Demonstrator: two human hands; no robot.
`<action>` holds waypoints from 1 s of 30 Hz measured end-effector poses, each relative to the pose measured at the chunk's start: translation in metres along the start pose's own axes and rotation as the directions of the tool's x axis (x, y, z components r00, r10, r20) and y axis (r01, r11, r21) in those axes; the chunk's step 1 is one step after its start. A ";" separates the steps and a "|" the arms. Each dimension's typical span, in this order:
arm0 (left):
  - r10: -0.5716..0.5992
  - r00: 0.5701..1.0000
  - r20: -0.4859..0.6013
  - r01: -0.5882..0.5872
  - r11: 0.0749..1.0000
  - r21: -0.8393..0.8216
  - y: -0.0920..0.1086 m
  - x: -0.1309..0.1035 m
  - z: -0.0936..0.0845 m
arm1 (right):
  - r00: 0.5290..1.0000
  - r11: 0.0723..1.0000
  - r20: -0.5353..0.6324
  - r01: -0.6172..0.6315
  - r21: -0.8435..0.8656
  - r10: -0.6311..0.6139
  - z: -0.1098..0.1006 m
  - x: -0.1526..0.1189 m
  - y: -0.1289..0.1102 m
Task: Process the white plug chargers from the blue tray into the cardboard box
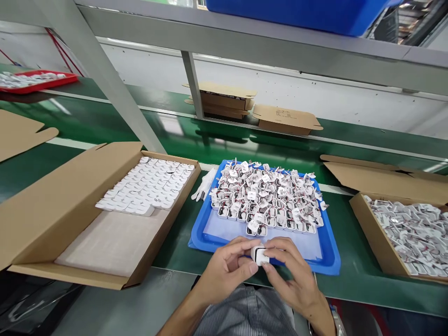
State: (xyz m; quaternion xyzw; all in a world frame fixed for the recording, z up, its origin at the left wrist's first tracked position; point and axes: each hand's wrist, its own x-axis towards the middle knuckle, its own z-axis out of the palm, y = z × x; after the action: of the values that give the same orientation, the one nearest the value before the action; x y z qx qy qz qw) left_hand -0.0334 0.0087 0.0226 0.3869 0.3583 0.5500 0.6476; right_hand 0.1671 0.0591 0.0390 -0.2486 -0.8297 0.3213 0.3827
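A small white housing (259,255) with a dark gap along its edge is held between both hands, in front of the blue tray (335,261). My left hand (227,268) pinches its left side with thumb and fingers. On the right side, the fingers of my right hand (294,273) are closed on the same piece. Many open white housings (271,200) with red and black wires and loose lids fill the back part of the tray. To the left, an open cardboard box (175,212) holds rows of closed white housings (147,182) behind a bare pale liner.
At the right stands another open box (378,233) full of white parts. A white glove (205,185) lies left of the tray. Behind are cardboard boxes (287,117), a red tray (45,83) and a metal frame post (112,79). A blue bin (297,14) sits overhead.
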 end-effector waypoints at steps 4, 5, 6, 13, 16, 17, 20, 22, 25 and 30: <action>0.100 0.993 -0.065 -0.095 0.992 0.079 0.000 0.000 0.004 | 1.000 1.000 -0.005 -0.001 -0.012 0.001 0.002 -0.003 -0.002; 0.122 0.990 -0.074 -0.114 0.988 0.103 -0.001 0.000 0.005 | 0.998 0.998 -0.005 -0.056 0.020 0.056 0.003 -0.005 -0.002; 0.143 0.987 -0.077 -0.133 0.983 0.127 -0.001 -0.001 0.006 | 0.991 0.990 0.000 -0.130 0.062 0.130 0.003 -0.007 -0.002; 0.242 0.970 -0.008 -0.230 0.931 0.282 0.004 -0.005 0.009 | 0.846 0.733 0.127 -0.514 0.445 0.517 -0.001 -0.011 0.000; 0.261 0.965 0.035 -0.258 0.914 0.314 0.003 -0.007 0.009 | 0.859 0.736 0.121 -0.491 0.466 0.497 -0.003 -0.007 -0.003; 0.270 0.962 0.043 -0.269 0.910 0.317 0.001 -0.008 0.009 | 0.873 0.760 0.109 -0.471 0.449 0.476 -0.003 -0.006 -0.005; 0.317 0.947 0.044 -0.315 0.896 0.312 -0.003 -0.010 0.009 | 0.899 0.821 0.068 -0.425 0.380 0.433 -0.003 -0.007 -0.008; 0.350 0.936 0.024 -0.339 0.886 0.316 -0.005 -0.011 0.010 | 0.900 0.836 0.063 -0.425 0.346 0.431 -0.003 -0.009 -0.009; 0.364 0.931 0.002 -0.345 0.880 0.326 -0.005 -0.011 0.013 | 0.891 0.837 0.075 -0.447 0.317 0.447 -0.004 -0.010 -0.011; 0.313 0.949 -0.033 -0.291 0.913 0.285 -0.008 -0.010 0.016 | 0.883 0.842 0.020 -0.453 0.294 0.468 0.002 -0.012 -0.007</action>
State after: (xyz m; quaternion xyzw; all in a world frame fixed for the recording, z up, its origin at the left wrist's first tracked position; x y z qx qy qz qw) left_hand -0.0169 -0.0032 0.0231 0.5026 0.3925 0.6025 0.4799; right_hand 0.1716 0.0454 0.0374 -0.3901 -0.6791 0.5152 0.3482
